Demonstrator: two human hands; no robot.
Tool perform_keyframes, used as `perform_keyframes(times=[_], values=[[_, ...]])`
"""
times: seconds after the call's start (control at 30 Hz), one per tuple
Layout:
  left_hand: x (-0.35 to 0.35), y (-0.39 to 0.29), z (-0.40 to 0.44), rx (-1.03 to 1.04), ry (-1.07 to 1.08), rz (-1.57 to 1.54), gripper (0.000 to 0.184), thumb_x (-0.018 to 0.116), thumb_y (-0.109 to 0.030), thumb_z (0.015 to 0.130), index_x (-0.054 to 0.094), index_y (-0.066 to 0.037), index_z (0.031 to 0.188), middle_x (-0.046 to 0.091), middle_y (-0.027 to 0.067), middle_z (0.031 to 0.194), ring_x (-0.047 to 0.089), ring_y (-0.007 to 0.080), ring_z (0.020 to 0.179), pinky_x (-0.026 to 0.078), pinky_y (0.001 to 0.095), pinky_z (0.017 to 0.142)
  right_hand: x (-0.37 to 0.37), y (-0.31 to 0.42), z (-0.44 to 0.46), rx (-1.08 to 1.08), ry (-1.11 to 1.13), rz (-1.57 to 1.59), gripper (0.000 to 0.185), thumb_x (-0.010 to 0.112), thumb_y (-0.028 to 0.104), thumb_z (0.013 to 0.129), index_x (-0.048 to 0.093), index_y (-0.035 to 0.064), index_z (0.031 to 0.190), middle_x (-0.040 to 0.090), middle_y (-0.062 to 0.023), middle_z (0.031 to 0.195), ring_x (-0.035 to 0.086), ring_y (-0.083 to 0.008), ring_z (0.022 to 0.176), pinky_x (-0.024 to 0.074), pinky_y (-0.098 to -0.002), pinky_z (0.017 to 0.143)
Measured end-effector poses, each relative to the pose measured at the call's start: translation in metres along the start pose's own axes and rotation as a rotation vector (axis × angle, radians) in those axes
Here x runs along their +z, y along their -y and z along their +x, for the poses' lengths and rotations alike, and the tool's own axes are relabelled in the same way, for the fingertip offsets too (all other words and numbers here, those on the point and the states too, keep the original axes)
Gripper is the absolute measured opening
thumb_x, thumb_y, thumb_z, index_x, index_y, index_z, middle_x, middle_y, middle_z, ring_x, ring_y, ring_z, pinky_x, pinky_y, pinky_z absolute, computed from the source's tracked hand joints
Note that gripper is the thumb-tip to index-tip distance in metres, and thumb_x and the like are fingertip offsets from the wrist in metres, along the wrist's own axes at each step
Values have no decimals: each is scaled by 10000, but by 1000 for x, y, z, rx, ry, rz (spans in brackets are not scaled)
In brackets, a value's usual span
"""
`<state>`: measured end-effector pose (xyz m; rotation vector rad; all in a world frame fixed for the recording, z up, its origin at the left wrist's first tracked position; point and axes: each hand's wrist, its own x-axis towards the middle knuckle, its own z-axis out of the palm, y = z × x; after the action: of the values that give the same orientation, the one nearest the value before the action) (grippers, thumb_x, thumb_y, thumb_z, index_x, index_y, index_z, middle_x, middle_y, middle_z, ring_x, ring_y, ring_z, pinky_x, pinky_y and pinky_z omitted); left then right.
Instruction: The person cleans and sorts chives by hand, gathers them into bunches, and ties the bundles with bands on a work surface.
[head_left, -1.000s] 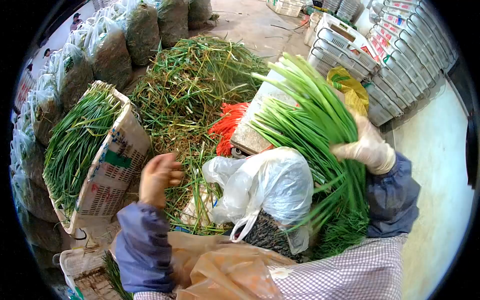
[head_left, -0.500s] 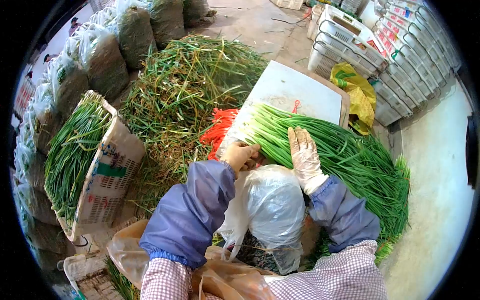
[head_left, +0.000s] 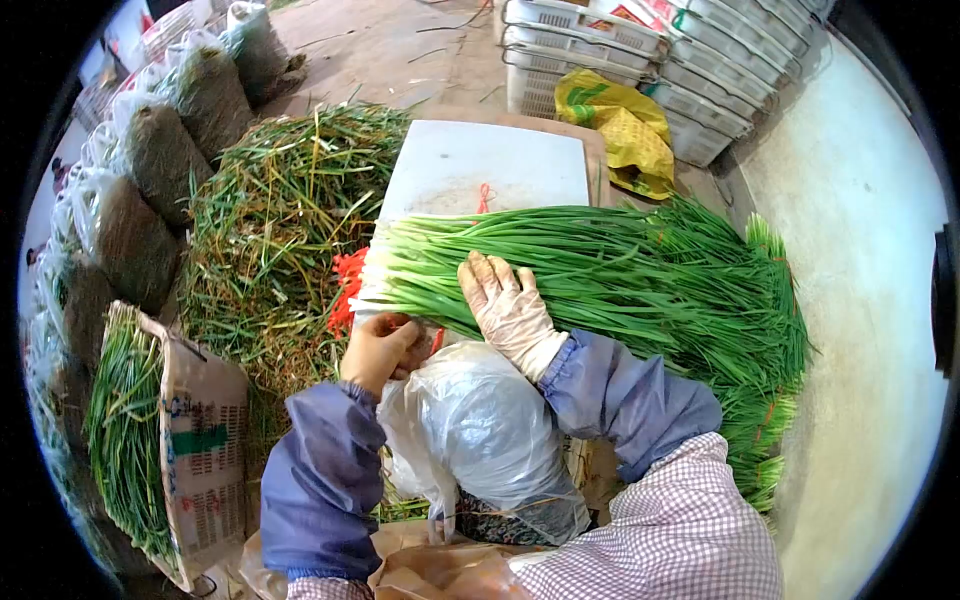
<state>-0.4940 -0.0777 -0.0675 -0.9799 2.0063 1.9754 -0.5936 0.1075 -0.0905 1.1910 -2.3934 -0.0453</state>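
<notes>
Long garlic chives (head_left: 600, 240) lie across a white board (head_left: 490, 160), pale stem ends to the left and green leaves to the right. My right hand (head_left: 505, 310), in a thin stained glove, rests flat on the chives with its fingers stretched. By the board's near left edge, just below the stem ends, my left hand (head_left: 385, 350) has its fingers curled together. A red strip (head_left: 437, 342) shows close to those fingertips; whether they grip it is hidden. Red ties (head_left: 347, 290) hang in a bunch at the board's left edge. Another red tie (head_left: 485, 198) lies behind the chives.
A plastic-covered bundle (head_left: 490, 410) sits between my arms. Leaf trimmings (head_left: 280, 220) are heaped to the left, beside a crate (head_left: 205, 430) of chives. Filled bags (head_left: 140, 240) line the far left. Stacked crates (head_left: 580, 60) and a yellow sack (head_left: 625, 130) stand behind, with a wall (head_left: 860, 300) at right.
The view has swung right, so the scene sits further left. My left hand stays curled near the stem ends, and my right hand stays flat on the chives. The red strip now shows more clearly.
</notes>
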Motion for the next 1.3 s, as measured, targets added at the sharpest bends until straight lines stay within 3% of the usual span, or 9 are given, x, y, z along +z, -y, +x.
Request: perform_keyframes(times=[0.13,0.3,0.5,0.7,0.83,0.93,1.03,1.13,1.3], values=[[-17,-20,-20,236,-143,672,310,613,-265,878,659,10,1015,674,68,853,607,128,697,484,277,640,4,3,-16,53,28,21,530,416,205,878,359,78,1389,389,-103,1423,383,-275,1279,205,-575,1041],[-8,-18,2,311,49,588,358,600,-289,893,643,11,1084,684,91,916,612,139,739,493,293,697,-4,-7,-30,-7,97,-24,601,413,195,876,266,75,1446,291,-140,1481,274,-339,1358,64,-596,1089],[-6,-24,12,109,237,234,268,628,-227,870,668,2,1004,667,68,792,621,135,675,512,298,644,-17,-30,-4,104,338,187,1115,789,422,631,148,50,1463,279,-159,1464,296,-351,1326,234,-469,1093],[-32,-62,-22,802,-415,1009,337,663,-135,807,625,-113,1141,631,111,1123,635,251,948,514,355,831,4,-61,14,79,320,204,1110,803,423,618,177,40,1450,348,-160,1423,367,-322,1288,312,-438,1058],[-2,-49,5,1165,-257,1669,677,591,-263,827,304,-229,1440,244,50,1514,175,264,1409,61,510,1146,-10,-52,13,55,367,117,1112,787,461,627,173,33,1449,330,-164,1434,347,-325,1301,279,-489,1068],[13,-39,41,1176,-104,1669,635,504,-213,858,278,-206,1452,189,40,1538,135,266,1425,19,528,1143,-25,-42,10,97,380,106,1127,734,557,651,150,30,1457,271,-175,1464,280,-346,1339,184,-576,1083],[16,-35,54,1162,-77,1548,667,454,-143,862,202,-203,1476,131,33,1550,97,272,1431,-7,541,1142,-44,-30,4,-84,59,167,922,722,424,696,289,58,1423,355,-183,1402,330,-335,1300,219,-497,1083],[16,-30,57,1197,-128,1555,670,465,-190,840,232,-199,1469,150,40,1546,115,289,1428,12,548,1140,-39,-3,13,-487,154,281,209,559,240,825,593,143,1007,563,-10,628,598,-188,561,475,-322,501],[13,-32,54,1212,-105,1525,659,489,-274,844,254,-213,1456,169,45,1543,147,287,1423,25,560,1132,-1,33,36,-570,345,328,177,517,232,806,611,93,863,614,-66,644,624,-236,566,495,-380,508]])
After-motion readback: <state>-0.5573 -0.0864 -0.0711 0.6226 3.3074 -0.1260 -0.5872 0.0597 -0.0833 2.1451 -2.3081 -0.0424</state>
